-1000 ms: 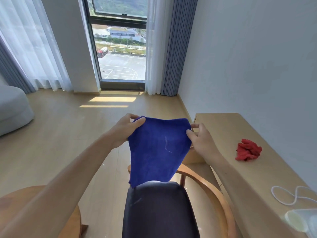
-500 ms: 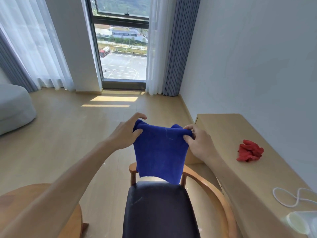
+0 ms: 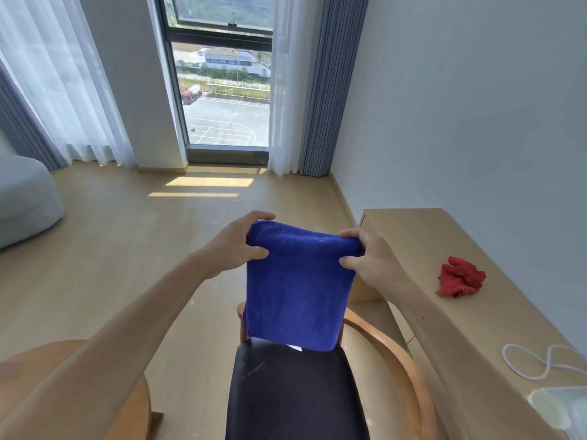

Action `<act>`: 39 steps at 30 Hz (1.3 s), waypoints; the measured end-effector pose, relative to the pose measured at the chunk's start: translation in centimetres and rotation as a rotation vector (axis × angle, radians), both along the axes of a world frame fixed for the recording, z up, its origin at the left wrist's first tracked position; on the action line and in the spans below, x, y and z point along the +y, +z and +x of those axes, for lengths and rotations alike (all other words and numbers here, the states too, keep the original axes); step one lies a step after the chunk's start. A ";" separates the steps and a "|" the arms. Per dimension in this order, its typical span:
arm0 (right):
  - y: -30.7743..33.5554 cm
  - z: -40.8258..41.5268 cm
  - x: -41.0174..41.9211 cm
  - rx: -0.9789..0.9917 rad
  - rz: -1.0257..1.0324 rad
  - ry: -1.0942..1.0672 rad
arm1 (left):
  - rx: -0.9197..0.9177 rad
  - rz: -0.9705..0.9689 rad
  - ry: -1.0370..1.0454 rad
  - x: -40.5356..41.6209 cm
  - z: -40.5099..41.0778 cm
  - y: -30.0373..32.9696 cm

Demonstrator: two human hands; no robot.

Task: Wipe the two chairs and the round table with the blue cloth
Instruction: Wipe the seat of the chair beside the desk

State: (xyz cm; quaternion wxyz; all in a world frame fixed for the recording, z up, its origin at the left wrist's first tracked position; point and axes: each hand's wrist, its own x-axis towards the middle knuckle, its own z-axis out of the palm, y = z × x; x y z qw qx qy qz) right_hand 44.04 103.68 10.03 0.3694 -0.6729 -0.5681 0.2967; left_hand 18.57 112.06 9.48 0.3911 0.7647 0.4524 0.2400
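Observation:
I hold the blue cloth (image 3: pixel 298 287) up in front of me, folded over at the top and hanging down as a flat panel. My left hand (image 3: pixel 236 246) grips its top left corner and my right hand (image 3: pixel 368 262) grips its top right corner. Below it stands a chair (image 3: pixel 293 395) with a black padded seat and a curved wooden frame; the cloth's lower edge hangs just above the seat's far end. The round wooden table (image 3: pixel 139 404) shows at the bottom left, mostly behind my left forearm. No second chair is in view.
A long wooden desk (image 3: pixel 422 236) runs along the right wall with a crumpled red cloth (image 3: pixel 460 277), a white cable (image 3: pixel 533 363) and a white device on it. A grey sofa (image 3: pixel 22 198) sits at the far left. Bare wood floor stretches toward the window.
The cloth has gone from spread wide to folded narrower and squarer. Both hands have shifted closer together and regripped the top fold.

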 end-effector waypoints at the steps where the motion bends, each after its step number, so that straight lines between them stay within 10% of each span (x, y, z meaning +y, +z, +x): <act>1: 0.0 0.0 0.0 -0.076 0.026 -0.005 | 0.086 0.094 0.019 -0.1 0.2 -0.1; 6: -0.3 0.3 0.2 -0.360 0.089 -0.094 | 0.125 0.198 0.106 -0.1 0.3 -0.8; 14: -0.2 0.7 0.0 -0.006 -0.164 0.060 | -0.160 -0.124 0.017 -0.4 -0.1 -0.2; 24: -0.4 0.5 0.5 -0.418 0.059 0.019 | 0.158 0.254 0.019 0.5 0.4 -1.7; 39: -1.8 0.2 0.8 -0.176 0.063 -0.184 | 0.184 0.201 0.112 0.7 1.3 -3.0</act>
